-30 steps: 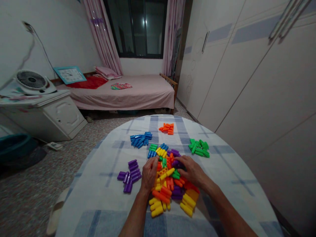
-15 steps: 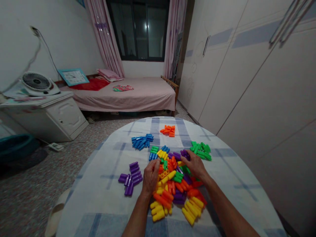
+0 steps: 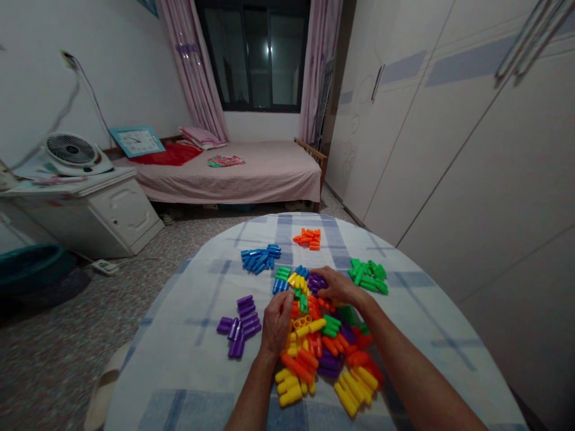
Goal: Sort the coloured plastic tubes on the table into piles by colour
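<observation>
A mixed pile of plastic bullet-shaped building blocks (image 3: 309, 327) in yellow, orange, green and purple lies on the table before me. My right hand (image 3: 340, 286) reaches over the far side of the pile, its fingers closed on purple blocks (image 3: 317, 282). At the pile's left edge rests my left hand (image 3: 276, 320), fingers curled together; what they hold, if anything, is hidden. Just beyond it are green, blue and yellow blocks (image 3: 287, 280). Apart on the left lies a group of purple blocks (image 3: 240, 326).
Blue blocks (image 3: 260, 259), orange blocks (image 3: 308, 239) and green blocks (image 3: 368, 275) form separate heaps farther out on the round table with a checked cloth (image 3: 179, 341). Beyond stand a bed (image 3: 265, 173), a white cabinet (image 3: 117, 215) with a fan (image 3: 72, 149), and wardrobes (image 3: 485, 179) at right.
My right hand has moved left across the far side of the pile, with purple blocks at its fingertips. The left hand stays nearly in place; the view has shifted slightly.
</observation>
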Demonstrator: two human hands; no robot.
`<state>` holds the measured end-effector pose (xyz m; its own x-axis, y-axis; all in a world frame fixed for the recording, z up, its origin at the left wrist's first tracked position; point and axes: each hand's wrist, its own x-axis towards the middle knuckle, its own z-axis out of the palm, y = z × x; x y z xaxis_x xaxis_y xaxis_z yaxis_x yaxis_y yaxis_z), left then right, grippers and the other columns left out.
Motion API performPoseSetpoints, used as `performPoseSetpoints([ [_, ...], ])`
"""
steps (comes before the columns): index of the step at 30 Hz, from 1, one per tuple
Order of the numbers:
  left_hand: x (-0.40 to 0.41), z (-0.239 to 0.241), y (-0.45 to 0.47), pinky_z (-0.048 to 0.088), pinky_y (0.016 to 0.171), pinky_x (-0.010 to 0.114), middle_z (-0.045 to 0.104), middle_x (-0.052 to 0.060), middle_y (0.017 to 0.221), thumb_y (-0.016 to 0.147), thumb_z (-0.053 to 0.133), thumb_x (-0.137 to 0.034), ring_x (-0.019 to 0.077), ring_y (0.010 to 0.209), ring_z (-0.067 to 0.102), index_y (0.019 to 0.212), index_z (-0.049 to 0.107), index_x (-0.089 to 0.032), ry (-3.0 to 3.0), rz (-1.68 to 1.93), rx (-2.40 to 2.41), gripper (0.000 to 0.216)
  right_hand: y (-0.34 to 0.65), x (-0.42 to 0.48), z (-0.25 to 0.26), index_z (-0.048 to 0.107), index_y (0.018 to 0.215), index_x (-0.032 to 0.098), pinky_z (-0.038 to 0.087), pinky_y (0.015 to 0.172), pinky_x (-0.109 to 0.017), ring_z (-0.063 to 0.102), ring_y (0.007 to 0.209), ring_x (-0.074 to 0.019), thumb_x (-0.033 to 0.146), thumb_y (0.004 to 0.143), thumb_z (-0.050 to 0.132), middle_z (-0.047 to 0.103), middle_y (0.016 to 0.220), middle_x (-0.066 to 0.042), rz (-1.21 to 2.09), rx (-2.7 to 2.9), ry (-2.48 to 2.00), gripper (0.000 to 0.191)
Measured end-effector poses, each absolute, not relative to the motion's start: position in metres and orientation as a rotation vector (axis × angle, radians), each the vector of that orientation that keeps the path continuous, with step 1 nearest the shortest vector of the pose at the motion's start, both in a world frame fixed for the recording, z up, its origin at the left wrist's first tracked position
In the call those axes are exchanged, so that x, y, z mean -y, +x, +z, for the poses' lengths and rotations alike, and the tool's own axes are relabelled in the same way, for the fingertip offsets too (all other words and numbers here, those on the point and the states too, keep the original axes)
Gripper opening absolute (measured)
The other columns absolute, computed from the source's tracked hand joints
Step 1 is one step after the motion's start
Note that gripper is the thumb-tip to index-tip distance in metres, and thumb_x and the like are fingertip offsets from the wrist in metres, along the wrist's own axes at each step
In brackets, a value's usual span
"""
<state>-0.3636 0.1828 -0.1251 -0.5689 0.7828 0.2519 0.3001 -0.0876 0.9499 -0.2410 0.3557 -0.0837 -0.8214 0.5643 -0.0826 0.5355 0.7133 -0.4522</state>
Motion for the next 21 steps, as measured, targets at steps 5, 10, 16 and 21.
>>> performPoseSetpoints([
  [5, -0.183, -0.125, -0.364, 0.043, 0.089, 0.030, 0.066, 0.006, 0.096, 0.092, 0.041, -0.044, 0.0187, 0.097, 0.059, 0.092, 0.066, -0.017, 1.186, 1.684, -1.797, 0.037, -0.245, -0.339, -0.075, 0.051, 0.129, 0.031, 0.041, 0.071, -0.027, 0.057, 0.096, -0.0218, 0.020, 0.067, 0.064, 0.053, 0.120, -0.008, 0.486, 2.934, -0.994, 0.065],
  [10, -0.183, -0.126, -0.365, 0.044, 0.089, 0.030, 0.066, 0.006, 0.096, 0.092, 0.041, -0.044, 0.0189, 0.097, 0.060, 0.093, 0.066, -0.017, 1.189, 1.666, -1.805, 0.037, -0.245, -0.336, -0.079, 0.058, 0.119, 0.029, 0.039, 0.069, -0.026, 0.056, 0.088, -0.0197, 0.025, 0.071, 0.063, 0.052, 0.106, -0.007, 0.381, 2.932, -0.986, 0.048],
  [16, -0.182, -0.125, -0.364, 0.044, 0.089, 0.029, 0.067, 0.005, 0.097, 0.092, 0.042, -0.043, 0.0184, 0.097, 0.060, 0.092, 0.067, -0.017, 1.187, 1.684, -1.805, 0.036, -0.242, -0.340, -0.081, 0.056, 0.119, 0.028, 0.039, 0.073, -0.026, 0.055, 0.088, -0.0184, 0.026, 0.069, 0.067, 0.050, 0.105, -0.005, 0.416, 2.908, -0.993, 0.051],
  [21, -0.183, -0.125, -0.363, 0.044, 0.090, 0.030, 0.067, 0.006, 0.099, 0.091, 0.042, -0.044, 0.0193, 0.097, 0.060, 0.095, 0.067, -0.017, 1.174, 1.678, -1.804, 0.037, -0.240, -0.344, -0.088, 0.057, 0.114, 0.024, 0.039, 0.071, -0.024, 0.055, 0.083, -0.0160, 0.019, 0.070, 0.063, 0.051, 0.100, -0.005, 0.446, 2.843, -0.958, 0.044],
])
